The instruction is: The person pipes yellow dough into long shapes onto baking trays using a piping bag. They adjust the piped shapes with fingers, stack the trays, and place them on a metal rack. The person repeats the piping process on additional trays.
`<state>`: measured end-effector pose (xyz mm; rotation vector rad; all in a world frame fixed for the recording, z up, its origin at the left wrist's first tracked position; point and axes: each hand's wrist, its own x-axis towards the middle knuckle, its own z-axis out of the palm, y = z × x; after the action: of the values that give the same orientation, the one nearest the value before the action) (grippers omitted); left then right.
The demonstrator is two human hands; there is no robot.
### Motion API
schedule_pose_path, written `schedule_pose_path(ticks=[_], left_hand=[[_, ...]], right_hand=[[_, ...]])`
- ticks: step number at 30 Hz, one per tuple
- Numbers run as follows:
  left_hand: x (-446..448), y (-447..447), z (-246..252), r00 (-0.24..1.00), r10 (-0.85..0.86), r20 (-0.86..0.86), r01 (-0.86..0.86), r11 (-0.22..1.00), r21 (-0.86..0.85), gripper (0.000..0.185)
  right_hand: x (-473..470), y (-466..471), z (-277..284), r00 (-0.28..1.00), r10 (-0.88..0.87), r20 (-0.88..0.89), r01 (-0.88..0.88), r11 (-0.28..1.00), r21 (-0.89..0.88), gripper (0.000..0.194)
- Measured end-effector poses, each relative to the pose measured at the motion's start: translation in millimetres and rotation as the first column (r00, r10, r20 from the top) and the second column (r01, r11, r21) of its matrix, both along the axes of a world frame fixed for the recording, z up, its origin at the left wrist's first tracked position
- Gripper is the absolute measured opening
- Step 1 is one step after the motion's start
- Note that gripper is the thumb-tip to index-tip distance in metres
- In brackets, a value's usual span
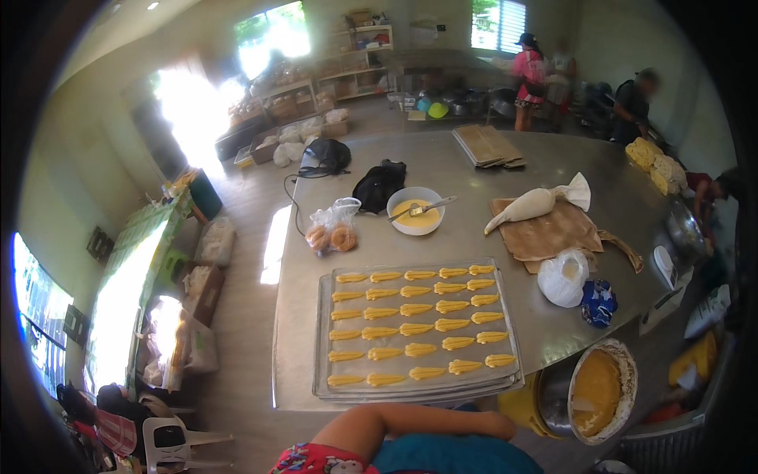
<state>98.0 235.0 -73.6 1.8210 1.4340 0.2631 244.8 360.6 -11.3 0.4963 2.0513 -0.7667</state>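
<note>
My left forearm crosses in front of my body, below the table's front edge. My left hand (pixel 502 425) is at its right end, close to a yellow bucket (pixel 521 409); its fingers cannot be made out. My right hand is out of view. Before me, a stack of metal baking trays (pixel 414 391) carries rows of piped yellow dough strips (pixel 416 309). Behind it stands a white bowl (pixel 416 228) of yellow liquid, with a pastry brush (pixel 435 204) across it. A filled piping bag (pixel 527 210) rests on brown paper or cloth (pixel 551 232) at the right.
Bagged doughnuts (pixel 331 237), a black bag (pixel 379 183), a white plastic bag (pixel 564 278) and a blue packet (pixel 598 303) lie on the metal table (pixel 296 332). A mixing bowl of yellow batter (pixel 597 391) stands at lower right. Several people (pixel 529 77) are beyond the table.
</note>
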Motion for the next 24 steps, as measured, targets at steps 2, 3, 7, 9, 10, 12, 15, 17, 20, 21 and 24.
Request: schedule_pose_path(ticks=[2, 3, 7, 9, 10, 12, 15, 17, 20, 21, 24], left_hand=[[2.1, 6.3, 3.4, 0.999, -0.014, -0.035, 0.014, 1.000, 0.006, 0.026], [2.4, 6.3, 6.6, 0.999, -0.001, -0.038, 0.001, 1.000, -0.010, 0.026], [-3.1, -2.8, 20.8, 0.999, -0.034, -0.038, 0.031, 0.997, -0.070, 0.024], [-8.0, -2.2, 23.6, 0.998, -0.046, -0.041, 0.043, 0.997, -0.067, 0.022], [-6.9, -3.2, 23.9, 0.997, -0.063, -0.033, 0.061, 0.996, -0.067, 0.022], [-10.8, -7.2, 22.2, 0.994, -0.076, -0.083, 0.082, 0.994, 0.072, 0.021], [-12.9, -15.0, 24.1, 0.989, -0.066, -0.136, 0.083, 0.989, 0.121, 0.017], [-10.0, -16.8, 31.2, 0.985, 0.007, -0.170, 0.015, 0.992, 0.126, 0.016], [-16.2, -14.8, 42.0, 0.983, -0.041, -0.177, 0.053, 0.997, 0.060, 0.016], [-19.4, -13.1, 43.8, 0.977, -0.087, -0.194, 0.093, 0.995, 0.023, 0.018], [-25.6, -7.4, 41.8, 0.962, -0.175, -0.209, 0.166, 0.984, -0.060, 0.022]], right_hand=[[6.7, -0.8, -3.2, 0.999, -0.049, -0.011, 0.049, 0.999, 0.000, 0.036], [11.3, -1.7, -4.8, 0.998, -0.069, -0.013, 0.069, 0.998, -0.001, 0.035], [28.9, -5.5, -15.9, 0.988, -0.153, -0.012, 0.153, 0.988, -0.014, 0.034], [42.4, -8.6, -23.6, 0.980, -0.199, -0.009, 0.199, 0.980, -0.026, 0.034], [52.0, -11.6, -27.9, 0.975, -0.221, -0.007, 0.220, 0.975, -0.033, 0.033], [74.5, -17.5, -35.8, 0.964, -0.266, -0.005, 0.265, 0.963, -0.054, 0.033], [107.8, -29.9, -49.9, 0.946, -0.323, 0.006, 0.322, 0.942, -0.094, 0.032], [123.3, -38.9, -57.6, 0.926, -0.377, -0.008, 0.374, 0.920, -0.116, 0.032], [127.8, -47.1, -61.9, 0.868, -0.487, -0.091, 0.469, 0.867, -0.164, 0.030], [127.3, -49.0, -60.2, 0.871, -0.477, -0.115, 0.455, 0.873, -0.178, 0.030], [124.1, -55.8, -50.6, 0.792, -0.605, -0.088, 0.586, 0.792, -0.170, 0.029]])
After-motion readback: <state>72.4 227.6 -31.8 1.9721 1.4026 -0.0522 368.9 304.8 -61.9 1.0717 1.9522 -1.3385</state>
